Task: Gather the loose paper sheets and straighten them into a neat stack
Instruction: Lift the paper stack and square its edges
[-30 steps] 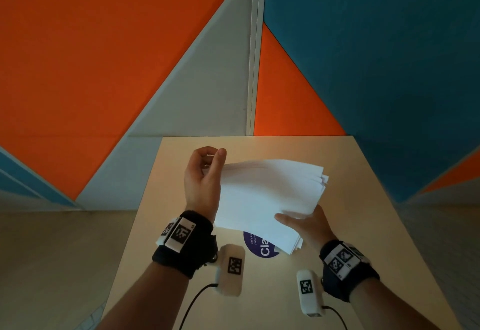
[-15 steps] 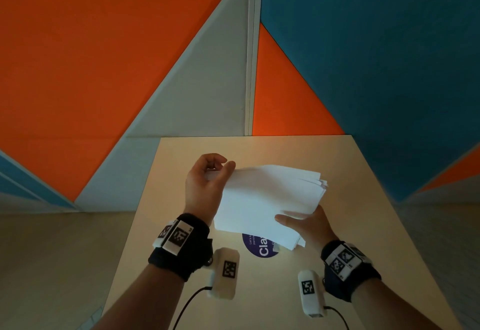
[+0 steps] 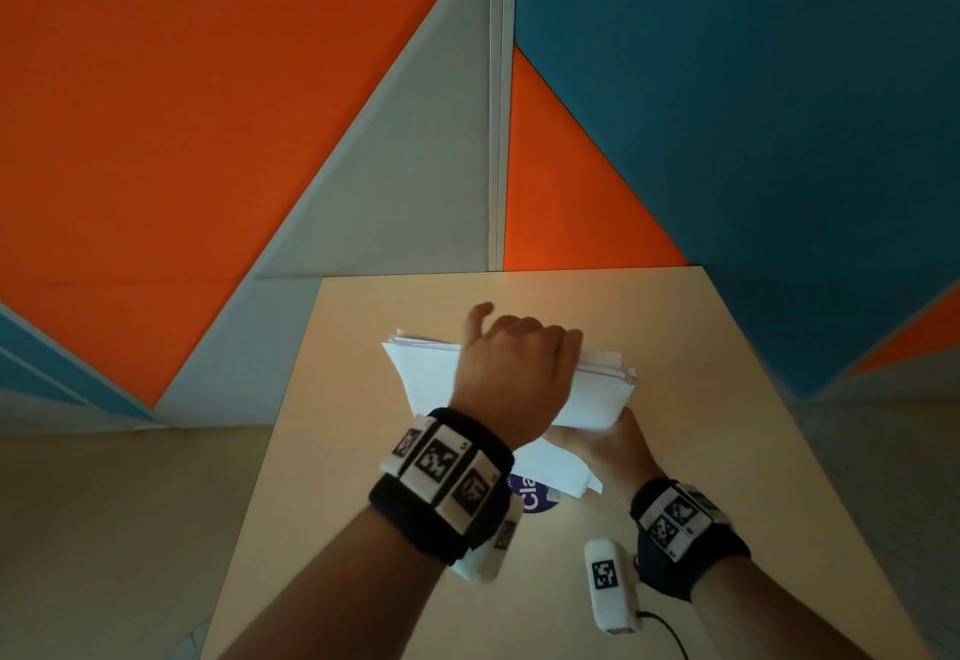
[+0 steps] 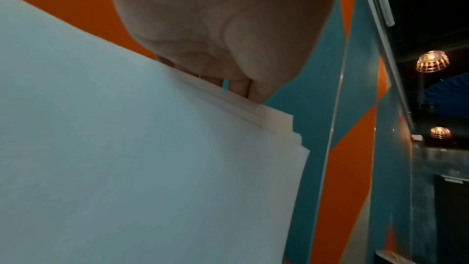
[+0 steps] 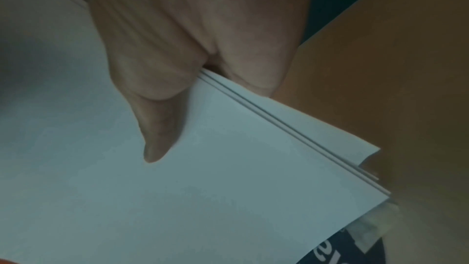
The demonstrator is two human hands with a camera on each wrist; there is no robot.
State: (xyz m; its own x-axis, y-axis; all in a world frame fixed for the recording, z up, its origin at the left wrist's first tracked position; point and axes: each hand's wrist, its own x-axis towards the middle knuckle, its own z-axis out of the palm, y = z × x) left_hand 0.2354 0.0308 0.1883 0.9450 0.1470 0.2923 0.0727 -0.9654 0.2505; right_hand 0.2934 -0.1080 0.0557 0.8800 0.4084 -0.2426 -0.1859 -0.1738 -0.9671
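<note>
Over the middle of the table my left hand [image 3: 511,366] reaches across the paper sheets [image 3: 431,373], back of the hand up, fingers curled over their far edge and gripping it; my thumb sticks up toward the far edge of the table. From the left wrist view the fingers [image 4: 238,85] sit right on the stepped far edges of the sheets [image 4: 127,168], which are fanned and not flush.

My right hand [image 3: 608,444] pinches the near right corner of the sheets, thumb [image 5: 157,127] flat on the top sheet and the fingers underneath, where I think they support the pile, though they are hidden. On the right wrist view the sheet edges [image 5: 291,127] run in staggered lines, uneven at that corner.

Both hands hold the sheets lifted and tilted above the table [image 3: 727,399]. A round dark sticker [image 3: 530,498] shows just beneath the near corner of the paper. Bare tabletop lies to the right and left of the sheets and toward the far edge.
</note>
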